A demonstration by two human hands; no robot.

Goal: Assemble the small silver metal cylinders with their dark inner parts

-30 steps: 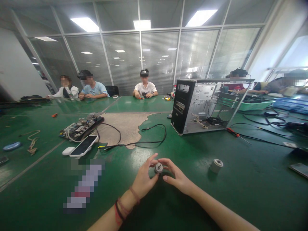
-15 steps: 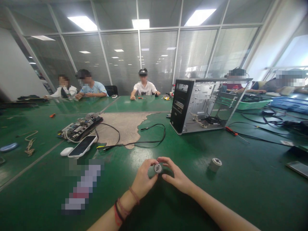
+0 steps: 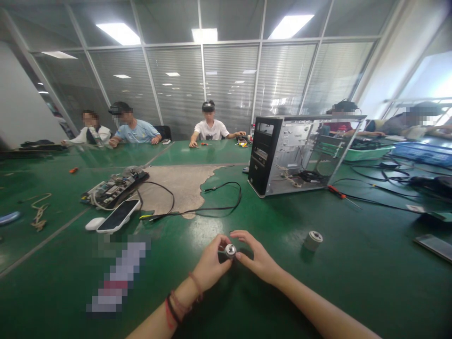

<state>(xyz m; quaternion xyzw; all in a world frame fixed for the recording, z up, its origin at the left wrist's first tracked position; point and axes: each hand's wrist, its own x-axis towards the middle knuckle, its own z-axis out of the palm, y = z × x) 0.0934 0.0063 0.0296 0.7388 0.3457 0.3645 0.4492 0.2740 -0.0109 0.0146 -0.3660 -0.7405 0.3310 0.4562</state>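
My left hand grips a small grey metal cylinder, its round end facing up with dark openings in it. My right hand is curved around the other side, fingers apart. Its thumb tip is at the cylinder's right edge, while the index finger arches above it without a visible grip. A second similar cylinder stands upright on the green table, to the right of my hands.
An opened computer case stands ahead to the right, a screwdriver beside it. Black cables lie ahead. On the left are a phone, a white case and a circuit assembly. Several people sit across the table.
The cylinder in my left hand has tilted so its end faces more upward. My right thumb has come closer to its edge. The view has shifted slightly.
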